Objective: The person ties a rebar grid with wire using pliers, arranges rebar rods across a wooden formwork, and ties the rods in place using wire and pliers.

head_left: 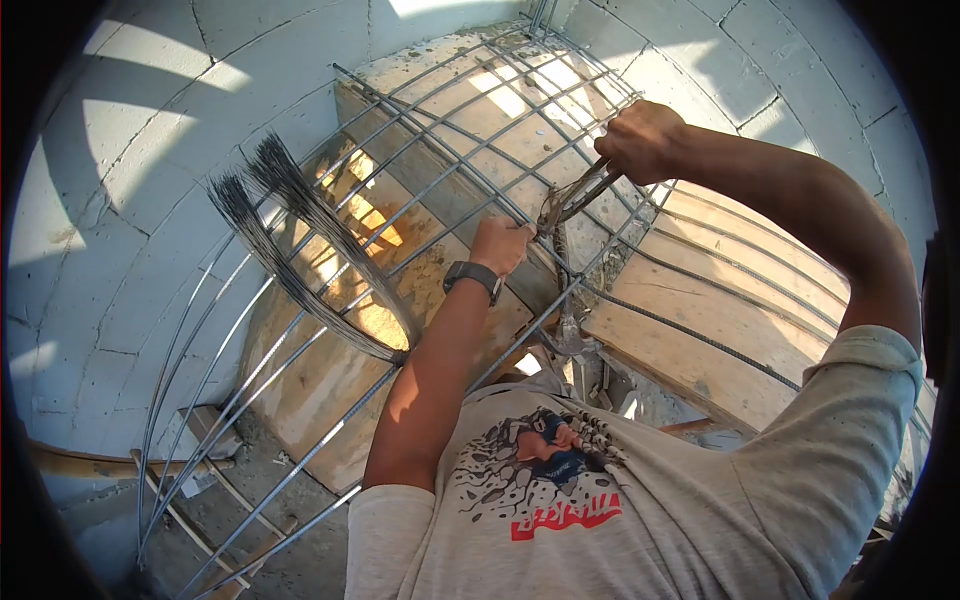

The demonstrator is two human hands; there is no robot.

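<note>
My right hand (640, 142) is closed round the handles of a pair of worn pincers (583, 192), whose head points down to the left at a crossing of the steel bars. Beside that head, my left hand (503, 245) is in a fist against the rebar mesh (470, 165). Whatever lies inside those fingers is hidden. A dark watch (473, 278) is on the left wrist. To the left of that forearm, a bent bundle of thin tie wire (300, 255) hangs on the bars, its loose ends fanned upward.
Pale block walls (140, 150) curve round the work. Under the mesh are plywood boards (440, 235), and more bars cross a wooden panel (700, 300) at right. Long bars (200, 380) bend down at left, near a small wooden ladder-like frame (200, 530).
</note>
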